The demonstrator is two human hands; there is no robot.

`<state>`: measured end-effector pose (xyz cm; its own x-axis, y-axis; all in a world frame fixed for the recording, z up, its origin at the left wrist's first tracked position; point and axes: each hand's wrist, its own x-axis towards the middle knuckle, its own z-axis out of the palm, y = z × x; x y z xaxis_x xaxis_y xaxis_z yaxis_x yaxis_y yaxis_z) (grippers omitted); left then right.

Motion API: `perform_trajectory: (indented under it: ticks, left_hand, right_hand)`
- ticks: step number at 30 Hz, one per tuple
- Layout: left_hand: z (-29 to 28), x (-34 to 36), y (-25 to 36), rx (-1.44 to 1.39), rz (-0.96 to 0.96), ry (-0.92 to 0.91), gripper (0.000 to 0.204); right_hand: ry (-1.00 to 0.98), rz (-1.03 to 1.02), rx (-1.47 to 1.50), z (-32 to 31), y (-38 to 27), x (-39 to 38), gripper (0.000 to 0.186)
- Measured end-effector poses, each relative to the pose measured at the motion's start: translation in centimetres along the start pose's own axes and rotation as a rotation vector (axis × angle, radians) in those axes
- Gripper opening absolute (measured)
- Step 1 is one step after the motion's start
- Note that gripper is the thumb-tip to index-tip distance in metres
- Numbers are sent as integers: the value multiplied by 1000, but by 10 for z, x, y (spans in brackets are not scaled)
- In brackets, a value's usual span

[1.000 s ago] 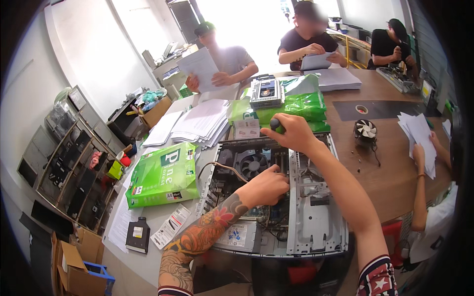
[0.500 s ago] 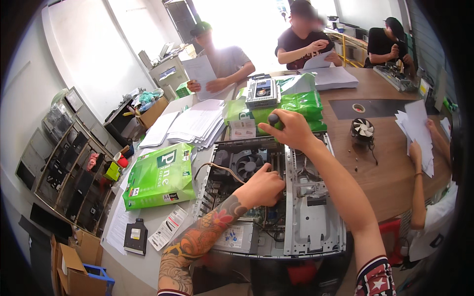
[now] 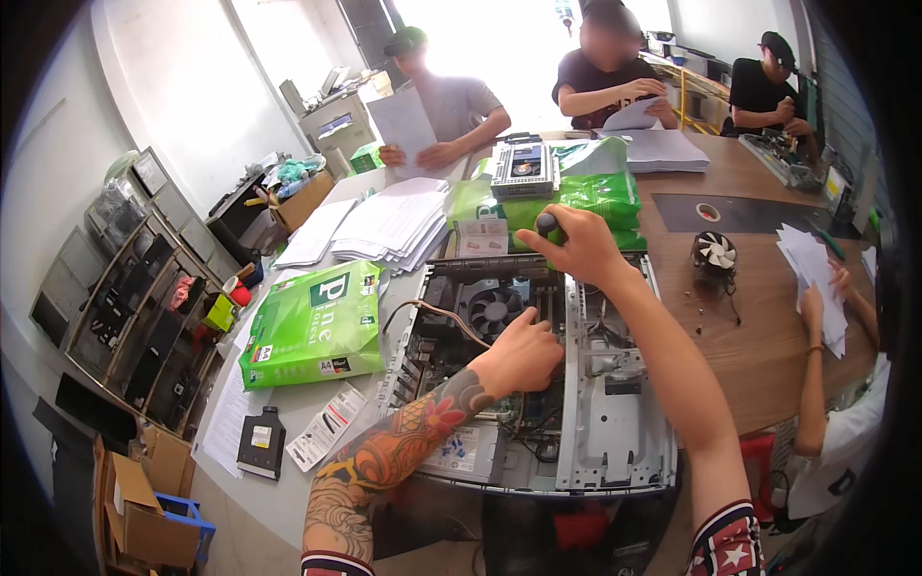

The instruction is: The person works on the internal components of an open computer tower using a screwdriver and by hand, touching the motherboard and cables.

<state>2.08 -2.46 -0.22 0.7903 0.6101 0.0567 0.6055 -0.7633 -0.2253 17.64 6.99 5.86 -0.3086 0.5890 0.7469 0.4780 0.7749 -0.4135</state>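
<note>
The right hand [image 3: 586, 250] clasps the dark handle [image 3: 547, 225] at twelve o'clock from the left hand [image 3: 523, 355], whose grip cannot be determined.

PC case [image 3: 624, 437] ctr to lower ctr of frame, on table [image 3: 768, 360]; fan [image 3: 493, 313] in its upper L part. L hand [image 3: 524, 355] over case mid; R hand [image 3: 584, 248] over its far edge, tool handle [image 3: 548, 227] in it. Paper pack [image 3: 312, 331] ctr-L, L of case; flat unit [image 3: 259, 444] & card [image 3: 327, 426] below pack, unit L of card. Paper stacks [image 3: 394, 223] behind pack. Device [image 3: 523, 170] on bags [image 3: 595, 197], upper ctr, behind case. Cooler [image 3: 715, 254] R of case, tape roll [image 3: 708, 212] behind it. Carton [image 3: 149, 518] btm L.
</note>
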Motion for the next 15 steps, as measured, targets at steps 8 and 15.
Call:
perform_trajectory:
  ticks: [8, 15]
  left_hand:
    - [2, -2, 0, 14, -1, -1, 15]
    - [-3, 2, -1, 9, 25, 7, 15]
  right_hand:
    - [-27, -1, -43, 1, -2, -1, 47]
    - [20, -86, -99, -1, 4, -4, 51]
